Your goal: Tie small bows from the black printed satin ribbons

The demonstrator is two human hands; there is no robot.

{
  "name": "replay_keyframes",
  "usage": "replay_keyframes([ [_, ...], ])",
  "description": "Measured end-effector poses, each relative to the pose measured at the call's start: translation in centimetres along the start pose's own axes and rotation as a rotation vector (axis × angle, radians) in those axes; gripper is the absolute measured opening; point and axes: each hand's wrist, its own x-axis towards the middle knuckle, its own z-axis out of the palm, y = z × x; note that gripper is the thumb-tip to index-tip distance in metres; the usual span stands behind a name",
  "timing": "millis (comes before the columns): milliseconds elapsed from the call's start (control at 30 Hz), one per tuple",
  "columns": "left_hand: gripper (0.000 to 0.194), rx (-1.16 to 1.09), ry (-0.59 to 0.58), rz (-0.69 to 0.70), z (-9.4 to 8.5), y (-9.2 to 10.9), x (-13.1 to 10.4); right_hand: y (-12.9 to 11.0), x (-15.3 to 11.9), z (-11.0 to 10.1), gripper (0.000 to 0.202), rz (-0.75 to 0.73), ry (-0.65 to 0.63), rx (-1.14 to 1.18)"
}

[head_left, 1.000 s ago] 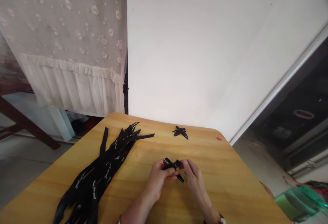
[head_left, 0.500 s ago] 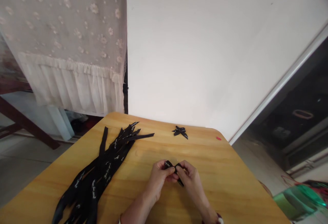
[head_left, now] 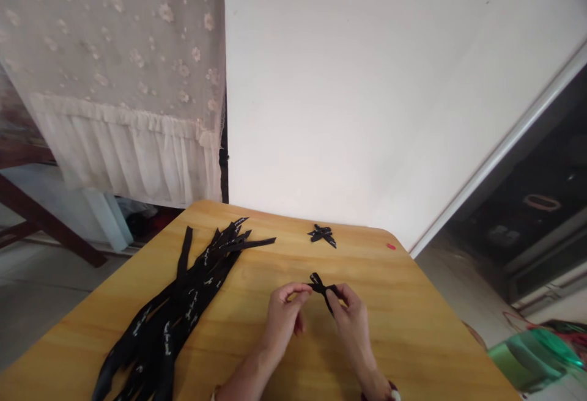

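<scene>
Above the near middle of the table, a black ribbon bow (head_left: 323, 288) with white lettering is held between my two hands. My left hand (head_left: 285, 310) pinches a ribbon end at the bow's left side, thumb against forefinger. On the other side, the thumb and fingers of my right hand (head_left: 348, 310) close on a loop and the part near the knot. Farther back lies another tied black bow (head_left: 322, 235). To the left spreads a pile of loose black ribbon strips (head_left: 192, 294) printed with white script.
The wooden table (head_left: 413, 334) meets a white wall panel (head_left: 348, 95) at its far edge. A small red piece (head_left: 391, 246) lies near the far right corner. A lace curtain (head_left: 128, 83) hangs at the left; a green translucent container (head_left: 532, 358) stands at lower right.
The hands have moved slightly apart. My left hand has shifted from the bow's loop to a ribbon end, and the bow now shows more openly, a loop pointing up.
</scene>
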Motion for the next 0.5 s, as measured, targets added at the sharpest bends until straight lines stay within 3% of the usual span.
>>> replay_keyframes([
  [133,0.038,-0.026,-0.15,-0.034,0.1,-0.2,-0.3,-0.5,-0.5,0.3,0.025,-0.033,-0.071,-0.006],
  [267,0.042,-0.069,-0.228,-0.009,-0.1,-0.4,-0.3,-1.1,-0.9,0.4,0.03,-0.048,-0.129,-0.003],
  [500,0.025,-0.157,-0.159,-0.048,-0.2,-0.4,0.1,-1.8,-1.4,0.4,0.028,-0.157,-0.227,-0.058],
])
